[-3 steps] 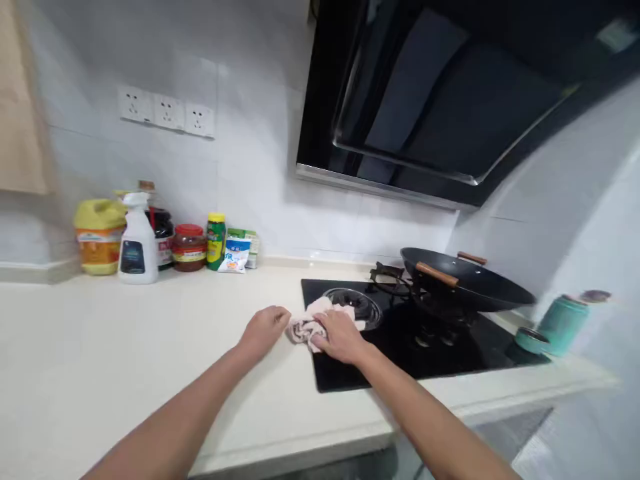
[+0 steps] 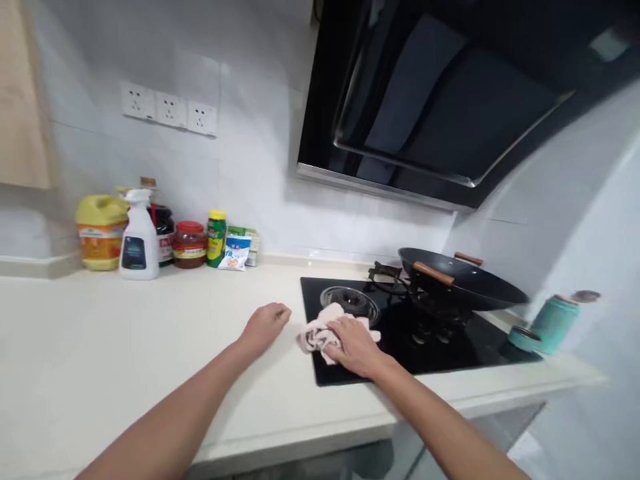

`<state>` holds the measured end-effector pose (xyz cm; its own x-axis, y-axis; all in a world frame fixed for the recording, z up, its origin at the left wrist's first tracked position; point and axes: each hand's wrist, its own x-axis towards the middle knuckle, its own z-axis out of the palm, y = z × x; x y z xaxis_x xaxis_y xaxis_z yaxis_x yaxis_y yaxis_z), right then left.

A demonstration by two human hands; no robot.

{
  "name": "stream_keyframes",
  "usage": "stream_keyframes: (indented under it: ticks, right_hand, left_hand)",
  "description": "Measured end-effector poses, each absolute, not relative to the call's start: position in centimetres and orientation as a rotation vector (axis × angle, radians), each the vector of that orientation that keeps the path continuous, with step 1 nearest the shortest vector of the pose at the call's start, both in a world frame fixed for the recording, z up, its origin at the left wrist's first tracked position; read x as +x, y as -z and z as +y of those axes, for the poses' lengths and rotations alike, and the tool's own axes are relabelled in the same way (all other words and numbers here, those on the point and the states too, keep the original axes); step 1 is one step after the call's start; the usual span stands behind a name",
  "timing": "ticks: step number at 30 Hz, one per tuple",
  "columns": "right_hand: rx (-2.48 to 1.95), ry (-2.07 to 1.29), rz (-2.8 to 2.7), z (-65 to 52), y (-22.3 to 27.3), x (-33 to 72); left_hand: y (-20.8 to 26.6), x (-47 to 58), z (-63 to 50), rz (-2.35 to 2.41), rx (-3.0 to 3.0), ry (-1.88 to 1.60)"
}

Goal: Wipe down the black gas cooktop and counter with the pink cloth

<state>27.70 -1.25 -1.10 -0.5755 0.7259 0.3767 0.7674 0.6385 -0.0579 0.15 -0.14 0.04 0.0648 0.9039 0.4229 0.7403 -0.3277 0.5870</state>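
My right hand (image 2: 354, 347) presses down on a crumpled pale pink cloth (image 2: 319, 335), its fingers bent over the top. The cloth lies at the left front of the black gas hob (image 2: 395, 353), partly over its left edge and just in front of the left burner (image 2: 351, 302). To the left of the cloth, my left hand (image 2: 265, 325) is closed in a loose fist above the pale countertop (image 2: 150, 353). It is apart from the cloth, and nothing shows in its fingers.
A black wok (image 2: 465, 280) with wooden handles sits on the right burner. Beyond it stand a turquoise canister (image 2: 554, 323) and a small bowl (image 2: 524, 338). Along the wall are a white spray bottle (image 2: 139, 240), a yellow jug (image 2: 101, 233) and several jars. A range hood (image 2: 425, 100) overhangs the hob.
My right hand and the cloth have moved slightly right and toward me. The gap between the cloth and my left hand has widened, and the camera view has shifted a little.
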Motion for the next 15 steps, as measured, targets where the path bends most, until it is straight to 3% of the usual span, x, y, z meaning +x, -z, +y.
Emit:
stream_keyframes:
  ticks: [10,15]
  right_hand:
    - [-1.609,0.178,-2.163,-8.8,1.6,37.5]
    - [-1.696,-0.252,-1.977,-8.8,0.3,38.2]
  left_hand:
    - [0.1,-0.3,-0.2,1.604,2.126,-1.111]
    - [-0.1,-0.5,-0.4,1.579,2.123,-1.099]
